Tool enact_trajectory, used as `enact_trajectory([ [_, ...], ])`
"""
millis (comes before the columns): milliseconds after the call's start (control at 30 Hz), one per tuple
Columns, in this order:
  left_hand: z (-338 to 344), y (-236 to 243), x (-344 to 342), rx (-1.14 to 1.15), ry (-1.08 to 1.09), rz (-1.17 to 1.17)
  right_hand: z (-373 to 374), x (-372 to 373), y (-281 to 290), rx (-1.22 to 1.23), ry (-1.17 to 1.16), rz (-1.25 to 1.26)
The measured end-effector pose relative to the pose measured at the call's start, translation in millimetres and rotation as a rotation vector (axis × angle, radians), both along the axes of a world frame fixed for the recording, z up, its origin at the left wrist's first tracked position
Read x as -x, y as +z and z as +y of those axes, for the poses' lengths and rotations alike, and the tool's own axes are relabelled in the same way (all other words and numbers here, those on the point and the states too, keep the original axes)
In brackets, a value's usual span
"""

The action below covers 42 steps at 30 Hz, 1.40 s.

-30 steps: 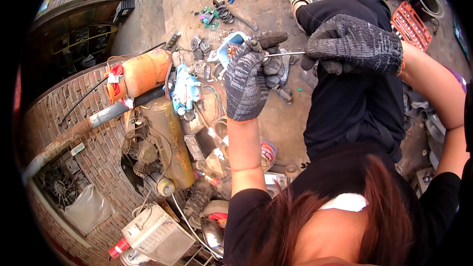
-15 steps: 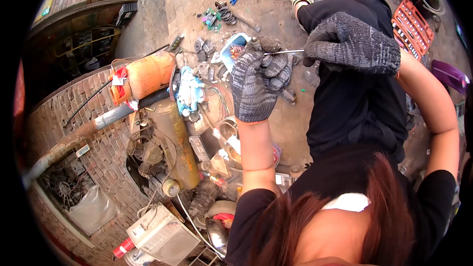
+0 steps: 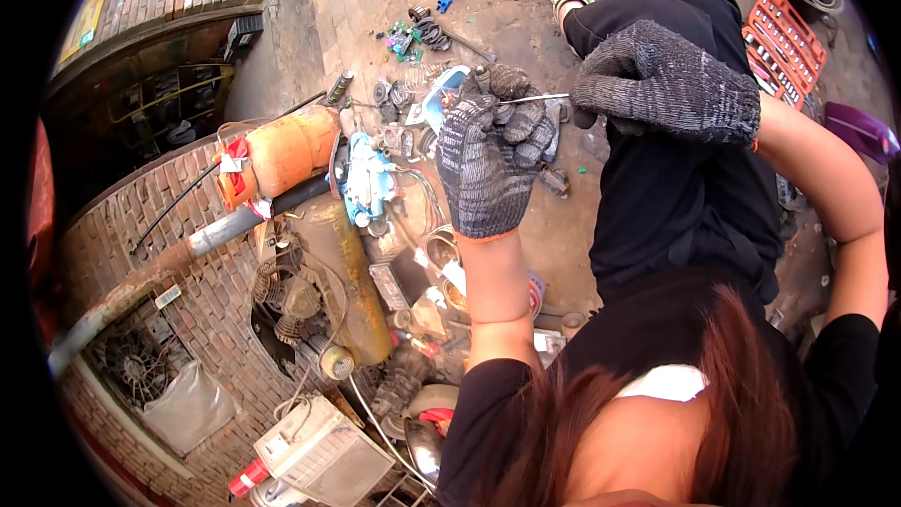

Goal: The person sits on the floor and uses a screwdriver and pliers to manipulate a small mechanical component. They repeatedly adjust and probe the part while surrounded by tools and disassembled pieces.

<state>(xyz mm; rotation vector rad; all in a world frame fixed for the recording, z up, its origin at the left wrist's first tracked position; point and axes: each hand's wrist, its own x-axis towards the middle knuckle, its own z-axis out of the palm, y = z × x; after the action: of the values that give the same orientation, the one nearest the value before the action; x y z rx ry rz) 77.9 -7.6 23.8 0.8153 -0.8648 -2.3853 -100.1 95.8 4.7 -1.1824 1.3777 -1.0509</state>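
Observation:
Both hands wear dark grey knitted gloves with orange cuffs. My right hand (image 3: pixel 666 84) is closed around the end of a thin metal rod (image 3: pixel 544 97), like a screwdriver's shaft; any handle is hidden inside the glove. The rod runs leftward to the fingers of my left hand (image 3: pixel 488 164). That hand is curled closed, fingers bent, with a small dark piece showing at its fingertips, too hidden to name. Just behind the left fingers is a blue-and-white tray (image 3: pixel 441 97). Dark metal parts (image 3: pixel 554 181) lie on the ground beside the left hand.
An orange socket-set case (image 3: pixel 781 52) lies open at right, near a purple container (image 3: pixel 856 131). Left stand an orange gas cylinder (image 3: pixel 291 150), a rusty yellowish cylinder (image 3: pixel 343 272) and a blue cloth (image 3: pixel 368 178). Springs and metal parts (image 3: pixel 432 35) litter the ground ahead.
The view has shifted slightly. Both hands stay close to the same place, with the rod still between them; its tilt hardly differs.

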Motion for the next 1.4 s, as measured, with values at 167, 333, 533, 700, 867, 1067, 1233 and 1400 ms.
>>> enact_trajectory([
  [167,1.2,-8.4,-1.9,-0.074,0.061,-0.001,11.7,-13.8,-16.8,0.112,-0.139,-0.061],
  [333,13.1,-15.5,2.2,-0.044,0.197,0.096,8.9,-30.2,-25.3,0.317,-0.290,0.110],
  [533,12.4,-18.5,8.7,-0.069,0.177,0.133,10.7,-7.5,-14.3,0.134,-0.086,-0.009],
  [700,2.0,-20.5,4.0,0.007,0.121,0.078,12.4,9.3,10.4,-0.095,0.091,-0.138],
  [867,1.5,-16.1,1.2,-0.101,0.098,0.178,14.9,13.2,4.2,0.147,0.073,-0.009],
  [1067,-3.6,-16.8,-5.3,0.128,-0.027,0.093,10.0,22.3,12.2,0.044,0.150,-0.063],
  [1233,-5.6,-8.0,-7.6,0.413,-0.117,-0.143,3.6,22.6,40.5,-0.215,0.140,-0.019],
  [1400,-11.0,-3.1,-18.3,0.581,-0.282,-0.291,-0.3,29.5,21.0,-0.280,0.307,-0.052],
])
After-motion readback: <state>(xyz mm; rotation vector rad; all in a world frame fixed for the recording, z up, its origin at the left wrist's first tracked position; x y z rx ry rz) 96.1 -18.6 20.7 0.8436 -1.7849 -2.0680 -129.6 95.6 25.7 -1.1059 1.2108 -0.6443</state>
